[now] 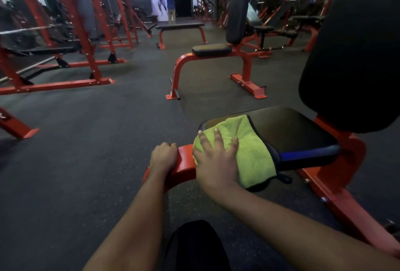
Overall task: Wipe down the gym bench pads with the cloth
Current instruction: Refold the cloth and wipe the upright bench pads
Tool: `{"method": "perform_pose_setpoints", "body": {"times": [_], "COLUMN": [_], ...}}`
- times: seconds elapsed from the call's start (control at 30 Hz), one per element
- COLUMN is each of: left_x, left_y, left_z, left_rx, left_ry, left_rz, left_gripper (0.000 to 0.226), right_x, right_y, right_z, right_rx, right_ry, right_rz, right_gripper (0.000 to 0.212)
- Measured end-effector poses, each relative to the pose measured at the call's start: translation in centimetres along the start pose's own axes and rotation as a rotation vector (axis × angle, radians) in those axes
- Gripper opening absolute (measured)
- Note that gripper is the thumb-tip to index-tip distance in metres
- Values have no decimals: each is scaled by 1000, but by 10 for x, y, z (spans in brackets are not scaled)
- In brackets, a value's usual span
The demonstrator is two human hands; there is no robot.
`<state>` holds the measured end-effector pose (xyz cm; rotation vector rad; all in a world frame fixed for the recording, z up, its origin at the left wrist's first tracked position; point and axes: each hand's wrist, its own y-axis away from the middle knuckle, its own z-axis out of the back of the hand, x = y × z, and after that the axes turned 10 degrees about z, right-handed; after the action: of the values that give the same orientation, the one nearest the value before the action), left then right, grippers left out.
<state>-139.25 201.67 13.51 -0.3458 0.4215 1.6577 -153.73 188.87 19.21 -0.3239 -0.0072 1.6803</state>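
- Dark-clad knee [194, 247] at bottom centre, with both bare forearms reaching forward past it.
- left hand [163, 156] — grip closed, fingers curled over the top of the red frame [186, 163] tube that juts out below the seat's front end.
- right hand [216, 162] — grip wide, fingers spread and flat, palm pressing down on the cloth [253, 153]. It pinches nothing.
- The cloth is yellow-green with dark trim and a small loop at its near corner. It lies draped over the front end of the seat pad [292, 132], and its near side hangs down over the pad's edge. Its left edge sits right by the frame tube, just beside the left hand.
- The seat pad is black, with a blue glint along its near side. The part to the right of the cloth is uncovered.
- back pad [350, 54]: black, upright, large at the right edge of view, standing behind the seat pad on the same red frame.
- floor [86, 151]: dark speckled rubber.
- Well apart, further in: a second seat [212, 49] with a tall black backrest [237, 13] on red legs, and a flat bench [179, 25] beyond it.
- On the left: red racks [86, 21] and a barbell [28, 30].
- A person [171, 0] stands at the far wall, too blurred to tell more.
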Motion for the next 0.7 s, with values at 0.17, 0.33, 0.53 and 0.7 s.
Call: {"method": "perform_pose_setpoints", "body": {"times": [0.17,0.33,0.53,0.7], "left_x": [0,2,0,0], "left_y": [-4,-8,-11,-6], "left_z": [-2,-6,-5,-5], "left_rx": [-16,-32,-32,-45], "left_ry": [-25,13,1,0], "left_rz": [-3,18,21,5], "left_gripper": [46,48,48,43], "right_x": [-7,-38,-100,-25], "right_y": [28,50,47,30], "right_z": [-33,-45,-43,-42], "right_rx": [-373,-535,-710,-813], "right_ry": [-93,-194,-396,-514], "right_rz": [-35,-216,-727,-765], "right_gripper": [48,52,38,36]}}
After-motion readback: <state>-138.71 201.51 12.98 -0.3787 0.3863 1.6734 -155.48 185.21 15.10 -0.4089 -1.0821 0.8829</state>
